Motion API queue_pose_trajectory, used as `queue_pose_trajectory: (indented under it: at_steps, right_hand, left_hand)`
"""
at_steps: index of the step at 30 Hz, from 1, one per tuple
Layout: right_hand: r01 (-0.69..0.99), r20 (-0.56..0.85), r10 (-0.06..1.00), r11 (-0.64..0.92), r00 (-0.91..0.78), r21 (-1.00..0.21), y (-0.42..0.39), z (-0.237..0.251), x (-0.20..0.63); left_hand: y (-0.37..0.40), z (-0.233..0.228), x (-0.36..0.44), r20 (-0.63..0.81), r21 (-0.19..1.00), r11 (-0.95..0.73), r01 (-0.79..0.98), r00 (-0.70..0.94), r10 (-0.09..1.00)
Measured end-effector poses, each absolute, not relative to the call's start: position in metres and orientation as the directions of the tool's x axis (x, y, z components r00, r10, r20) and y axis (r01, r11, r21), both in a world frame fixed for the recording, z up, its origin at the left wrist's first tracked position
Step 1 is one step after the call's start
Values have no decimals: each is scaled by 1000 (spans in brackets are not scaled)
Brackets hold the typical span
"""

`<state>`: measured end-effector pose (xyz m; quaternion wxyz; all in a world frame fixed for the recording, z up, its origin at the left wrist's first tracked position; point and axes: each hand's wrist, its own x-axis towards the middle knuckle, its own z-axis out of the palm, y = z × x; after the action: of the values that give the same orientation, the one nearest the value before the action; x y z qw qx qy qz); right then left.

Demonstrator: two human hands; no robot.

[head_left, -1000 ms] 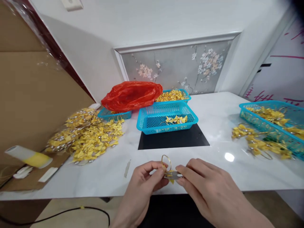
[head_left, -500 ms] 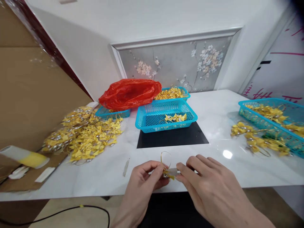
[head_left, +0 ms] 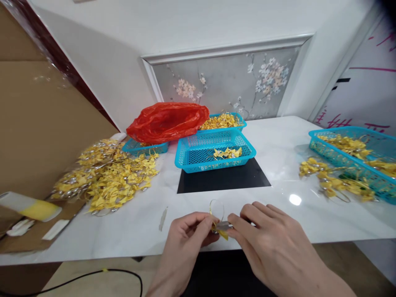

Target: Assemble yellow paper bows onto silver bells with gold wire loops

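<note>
Between the thumb and fingers of my left hand [head_left: 187, 243] is a small yellow ribbon bow [head_left: 223, 234] with a thin gold wire loop standing up from it. My right hand [head_left: 272, 243] is closed in a pinch on a flat grey blade-like piece [head_left: 223, 225], whose tip lies against the bow. Its exact kind is hard to make out, since my fingers cover most of it. Both hands are close together above the front edge of the white table [head_left: 123, 239].
Ahead, a blue basket [head_left: 213, 167] with several yellow bows sits on a black mat [head_left: 225, 181]. Behind it are a red plastic bag [head_left: 167, 121] and another filled basket [head_left: 243, 121]. Bows are heaped at left [head_left: 120, 185]. At right, more bows [head_left: 337, 181] lie beside a blue basket [head_left: 349, 159].
The grey piece has tilted and shifted slightly over the bow. The bow's yellow end points a bit lower. Both hands keep their grip, and the view has moved slightly.
</note>
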<state>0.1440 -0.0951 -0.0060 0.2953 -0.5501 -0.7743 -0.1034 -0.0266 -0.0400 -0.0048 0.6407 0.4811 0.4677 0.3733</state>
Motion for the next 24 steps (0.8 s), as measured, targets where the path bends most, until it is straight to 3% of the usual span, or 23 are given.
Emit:
queue_pose_trajectory:
  at_steps: [24]
  right_hand:
    - [888,548,819,370,-172,-273,-99,-7,149]
  left_hand:
    - [-44,-2,-23,-231,966,255,-52,280,932]
